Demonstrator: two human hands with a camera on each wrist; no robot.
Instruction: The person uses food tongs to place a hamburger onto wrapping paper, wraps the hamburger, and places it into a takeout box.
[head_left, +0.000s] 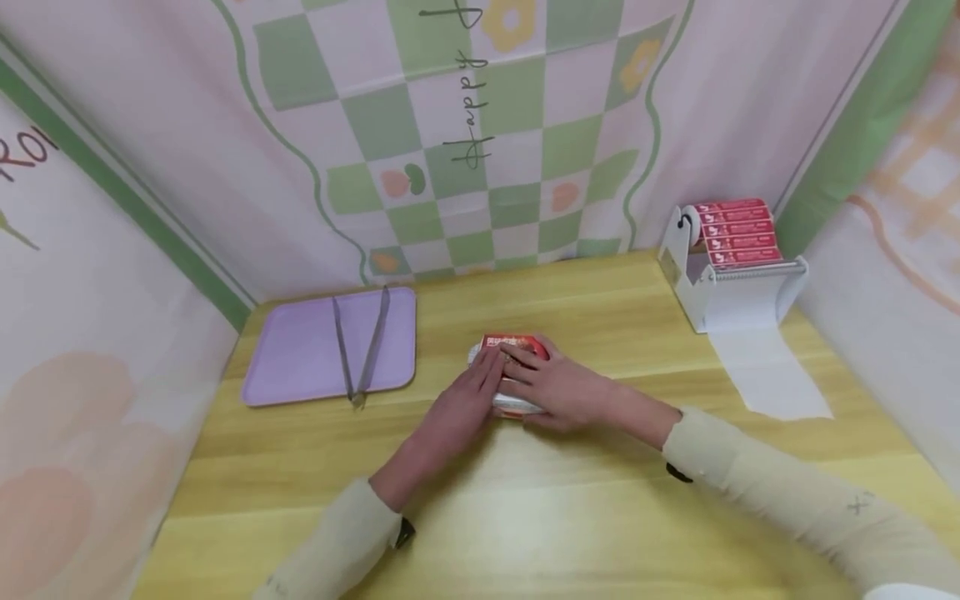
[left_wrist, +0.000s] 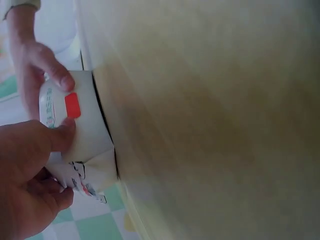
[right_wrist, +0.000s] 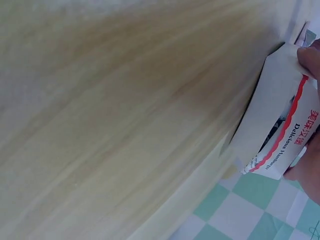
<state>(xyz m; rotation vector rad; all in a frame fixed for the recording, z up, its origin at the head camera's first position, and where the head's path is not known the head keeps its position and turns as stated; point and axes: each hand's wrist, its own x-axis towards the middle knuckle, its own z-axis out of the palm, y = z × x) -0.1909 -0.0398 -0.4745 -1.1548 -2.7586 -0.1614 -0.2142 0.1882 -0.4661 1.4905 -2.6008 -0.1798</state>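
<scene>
A white and red hamburger box [head_left: 516, 406] rests on the wooden table between both hands. Its printed side, reading "Delicious Hamburger", shows in the right wrist view [right_wrist: 285, 145], with a gap beside the red wavy edge. My left hand [head_left: 467, 404] grips the left part of the box. In the left wrist view, the thumb presses the white wall by a red patch [left_wrist: 72, 105], with the other fingers curled at crumpled printed paper [left_wrist: 90, 172]. The right hand [head_left: 566, 387] holds the opposite side, fingers spread over the top and thumb against the near wall.
A purple tray [head_left: 292, 350] stands on the left of the table [head_left: 525, 517], with metal tongs [head_left: 372, 350] lying across it. At the back right is a white dispenser [head_left: 697, 292] with a roll of red labels [head_left: 742, 233]; its blank backing strip [head_left: 772, 379] trails onto the table.
</scene>
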